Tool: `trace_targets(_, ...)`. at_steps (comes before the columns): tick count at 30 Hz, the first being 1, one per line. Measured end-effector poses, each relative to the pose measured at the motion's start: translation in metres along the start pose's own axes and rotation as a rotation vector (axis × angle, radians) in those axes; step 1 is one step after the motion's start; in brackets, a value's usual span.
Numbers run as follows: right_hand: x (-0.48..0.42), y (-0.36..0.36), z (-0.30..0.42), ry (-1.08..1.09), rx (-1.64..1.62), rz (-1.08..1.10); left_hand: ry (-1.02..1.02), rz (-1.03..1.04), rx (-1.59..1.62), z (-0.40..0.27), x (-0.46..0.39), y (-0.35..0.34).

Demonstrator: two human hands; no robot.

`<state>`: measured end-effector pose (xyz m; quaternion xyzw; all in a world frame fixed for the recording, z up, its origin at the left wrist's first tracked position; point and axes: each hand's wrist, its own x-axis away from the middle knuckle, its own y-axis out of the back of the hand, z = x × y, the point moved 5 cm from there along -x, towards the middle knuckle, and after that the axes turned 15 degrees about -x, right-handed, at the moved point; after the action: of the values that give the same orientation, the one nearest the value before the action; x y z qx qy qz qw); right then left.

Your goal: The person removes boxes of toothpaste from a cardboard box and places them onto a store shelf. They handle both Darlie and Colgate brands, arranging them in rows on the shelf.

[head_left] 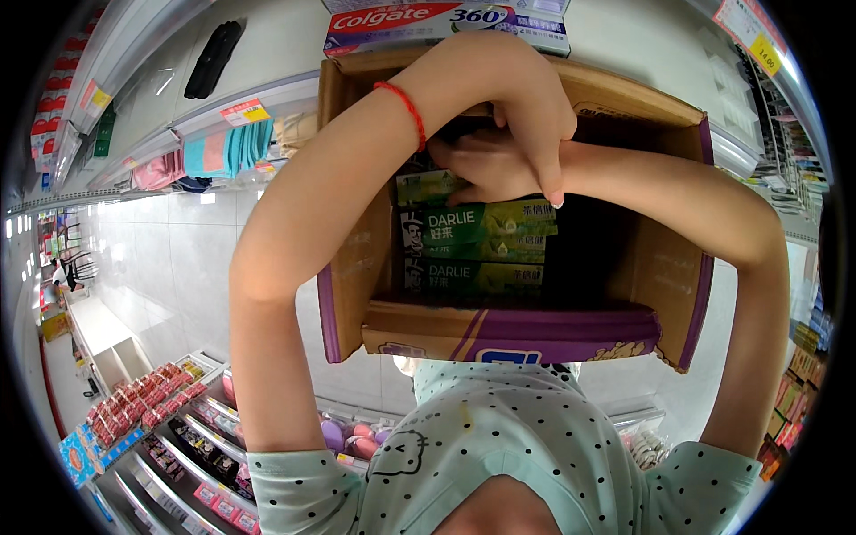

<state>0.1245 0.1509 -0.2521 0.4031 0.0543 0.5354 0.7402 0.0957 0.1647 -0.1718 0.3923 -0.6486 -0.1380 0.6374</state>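
Observation:
An open brown and purple cardboard box [508,334] stands in front of my body. Several green Darlie toothpaste cartons [485,224] lie stacked in its left part, while the right part is in dark shadow. My right hand [491,167] reaches inside, its fingers over the end of an upper green carton [422,188]; whether they grip it is unclear. Above it, my left hand [535,127] bends down across the right wrist, one finger pointing at the cartons. The other left fingers are mostly hidden. A red cord bracelet [409,110] circles my left wrist.
Beyond the box, a Colgate carton [445,30] sits on a white shelf [281,40] with a black object [212,59]. Folded cloths [227,148] hang below its edge on the left. Stocked display racks [180,441] stand behind at lower left.

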Motion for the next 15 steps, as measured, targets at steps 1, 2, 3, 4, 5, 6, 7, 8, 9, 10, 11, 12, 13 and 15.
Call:
trace_targets(1, -0.001, 0.001, 0.001, 0.039, -0.004, -0.01, -0.009, -0.02, 0.01, 0.0, 0.0, -0.001)
trace_targets(2, -0.002, 0.001, 0.002, 0.078, -0.008, -0.02, -0.018, -0.039, 0.02, 0.001, 0.0, -0.001)
trace_targets(3, -0.001, -0.001, -0.001, 0.045, -0.015, 0.019, -0.008, -0.054, 0.016, 0.002, 0.0, -0.001)
trace_targets(4, 0.001, 0.0, 0.006, 0.014, -0.022, 0.061, 0.004, -0.071, 0.016, 0.001, 0.004, 0.0)
trace_targets(5, 0.002, 0.0, 0.01, -0.016, -0.029, 0.105, 0.016, -0.087, 0.016, 0.0, 0.006, 0.001)
trace_targets(6, 0.0, -0.005, 0.009, -0.018, -0.092, 0.16, 0.023, -0.075, 0.014, 0.001, 0.006, 0.001)
trace_targets(7, 0.0, -0.009, 0.006, -0.025, -0.154, 0.208, 0.026, -0.064, 0.006, 0.001, 0.006, 0.001)
trace_targets(8, 0.0, -0.014, 0.004, -0.031, -0.217, 0.257, 0.029, -0.053, -0.002, 0.0, 0.005, 0.002)
trace_targets(9, -0.001, -0.02, 0.002, -0.018, -0.246, 0.272, 0.026, -0.052, -0.007, -0.001, 0.005, 0.003)
trace_targets(10, -0.001, -0.026, 0.002, -0.001, -0.275, 0.287, 0.026, -0.05, -0.012, -0.003, 0.005, 0.004)
trace_targets(11, -0.001, -0.031, 0.001, 0.016, -0.303, 0.302, 0.026, -0.047, -0.017, -0.004, 0.005, 0.005)
trace_targets(12, -0.001, -0.032, -0.003, 0.031, -0.229, 0.258, 0.024, -0.042, -0.03, -0.004, 0.003, 0.005)
trace_targets(13, -0.001, -0.03, -0.001, 0.049, -0.153, 0.22, 0.025, -0.037, -0.038, -0.003, 0.002, 0.004)
trace_targets(15, 0.0, -0.029, 0.0, 0.038, -0.053, 0.205, 0.013, -0.033, -0.035, -0.002, 0.001, 0.003)
